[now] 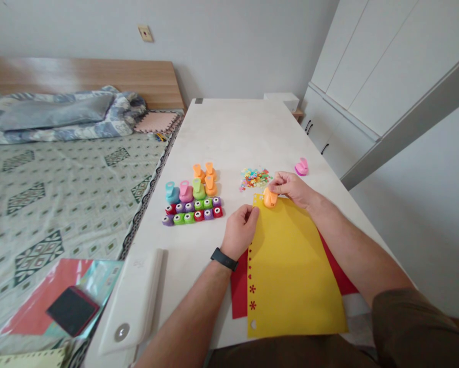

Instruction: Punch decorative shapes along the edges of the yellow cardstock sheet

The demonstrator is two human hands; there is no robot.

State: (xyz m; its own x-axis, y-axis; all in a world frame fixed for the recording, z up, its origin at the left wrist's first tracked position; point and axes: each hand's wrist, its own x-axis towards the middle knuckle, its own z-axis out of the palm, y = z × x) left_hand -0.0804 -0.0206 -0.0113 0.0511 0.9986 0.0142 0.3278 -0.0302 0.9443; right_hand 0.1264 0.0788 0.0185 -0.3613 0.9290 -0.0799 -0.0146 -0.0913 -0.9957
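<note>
My right hand [291,188] is shut on an orange craft punch [270,197], which sits on the top left corner of a yellow paper sheet [294,271]. My left hand [240,231] rests at that sheet's left edge, its fingers curled against the paper. A row of small punched shapes [252,296] runs down the same edge. Under the yellow sheet lies a red paper sheet [239,286], showing on both sides. Just above my hands is a small pile of colourful paper cut-outs [254,178].
Several craft punches [193,197] stand in tidy rows on the white table [233,133], with a pink punch [301,166] to the right. A white pad [132,301] lies near the table's left edge. A bed [61,204] runs along that side, and white cabinets stand right.
</note>
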